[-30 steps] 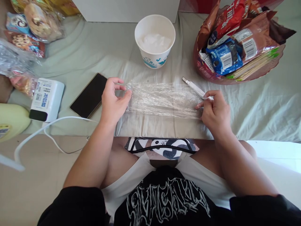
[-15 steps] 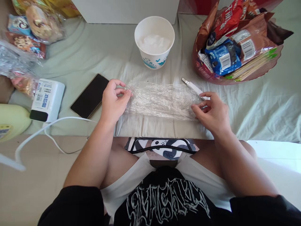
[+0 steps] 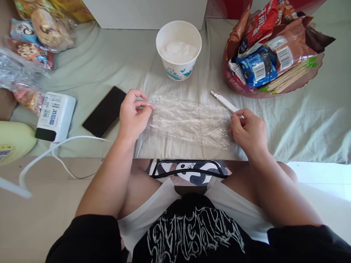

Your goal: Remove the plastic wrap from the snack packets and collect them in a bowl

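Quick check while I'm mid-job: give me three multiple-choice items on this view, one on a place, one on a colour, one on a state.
1. Where does the phone lie?
A. inside the paper cup
B. on the cloth beside the left hand
C. in the snack basket

2. What colour is the paper cup mainly?
A. white with blue print
B. red
C. black

3. How is the clear plastic film held?
A. crumpled in one fist
B. lying untouched
C. pinched at both ends and stretched

Answers:
1 B, it lies flat just beyond the left hand.
2 A, white wall with blue figures.
3 C, the left hand and right hand each grip one end, the film spread between them.
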A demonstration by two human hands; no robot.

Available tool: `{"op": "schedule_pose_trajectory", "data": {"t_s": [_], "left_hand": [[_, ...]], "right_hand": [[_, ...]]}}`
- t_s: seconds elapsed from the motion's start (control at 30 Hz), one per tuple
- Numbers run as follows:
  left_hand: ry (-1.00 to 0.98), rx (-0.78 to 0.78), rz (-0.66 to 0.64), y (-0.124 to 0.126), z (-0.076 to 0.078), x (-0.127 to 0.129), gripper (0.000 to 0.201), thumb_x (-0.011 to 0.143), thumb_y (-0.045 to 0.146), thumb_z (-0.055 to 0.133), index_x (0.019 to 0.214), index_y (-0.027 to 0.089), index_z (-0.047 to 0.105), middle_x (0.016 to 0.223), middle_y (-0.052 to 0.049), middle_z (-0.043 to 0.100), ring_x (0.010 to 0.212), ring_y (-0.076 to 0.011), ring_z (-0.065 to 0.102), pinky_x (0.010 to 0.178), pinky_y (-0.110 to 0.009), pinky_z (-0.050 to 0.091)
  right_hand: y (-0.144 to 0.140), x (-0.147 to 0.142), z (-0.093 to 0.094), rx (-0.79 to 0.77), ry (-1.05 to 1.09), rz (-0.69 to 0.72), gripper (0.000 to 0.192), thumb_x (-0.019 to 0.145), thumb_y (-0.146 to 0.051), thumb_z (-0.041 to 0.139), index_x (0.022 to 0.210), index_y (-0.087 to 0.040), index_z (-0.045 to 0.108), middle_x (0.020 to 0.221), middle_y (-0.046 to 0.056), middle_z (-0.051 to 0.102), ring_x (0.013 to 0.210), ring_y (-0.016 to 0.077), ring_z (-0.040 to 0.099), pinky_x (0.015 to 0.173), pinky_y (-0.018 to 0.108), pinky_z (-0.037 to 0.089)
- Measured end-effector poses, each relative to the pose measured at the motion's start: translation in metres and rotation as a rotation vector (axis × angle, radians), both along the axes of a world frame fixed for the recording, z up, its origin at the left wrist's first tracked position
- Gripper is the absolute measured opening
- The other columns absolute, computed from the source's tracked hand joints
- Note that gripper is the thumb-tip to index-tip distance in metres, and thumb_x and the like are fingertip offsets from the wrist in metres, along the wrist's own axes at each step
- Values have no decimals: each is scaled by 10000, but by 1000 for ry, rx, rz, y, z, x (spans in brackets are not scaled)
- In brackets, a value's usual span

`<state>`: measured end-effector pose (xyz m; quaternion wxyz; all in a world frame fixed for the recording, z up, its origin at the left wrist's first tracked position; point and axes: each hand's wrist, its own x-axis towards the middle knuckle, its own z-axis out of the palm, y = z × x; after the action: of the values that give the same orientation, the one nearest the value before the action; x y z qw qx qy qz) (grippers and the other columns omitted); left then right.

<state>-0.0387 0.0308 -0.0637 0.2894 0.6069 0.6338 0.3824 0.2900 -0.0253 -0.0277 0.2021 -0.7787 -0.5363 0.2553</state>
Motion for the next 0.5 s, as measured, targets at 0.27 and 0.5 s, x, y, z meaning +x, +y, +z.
{"op": "schedule_pose_trajectory", "data": {"t_s": [0.27,0.5], "left_hand": [[128,165,65,10,1,2,120,839,130,644,874,241,615,979,-7,719,694,-107,614,554,-247,457],[132,28,82,10,7,11,206,746,76,622,829,240,716,659,57,609,504,-88,452,572,-273,437]], "right_hand": [[2,-4,0,28,-95,-36,180,878,-266,600,1049,-250,545,573,-57,631,568,196,598,704,329,419],[2,-1,-2,30,-101,-1,150,916,-271,549,1065,-255,531,567,-71,605,518,189,562,685,331,398]]}}
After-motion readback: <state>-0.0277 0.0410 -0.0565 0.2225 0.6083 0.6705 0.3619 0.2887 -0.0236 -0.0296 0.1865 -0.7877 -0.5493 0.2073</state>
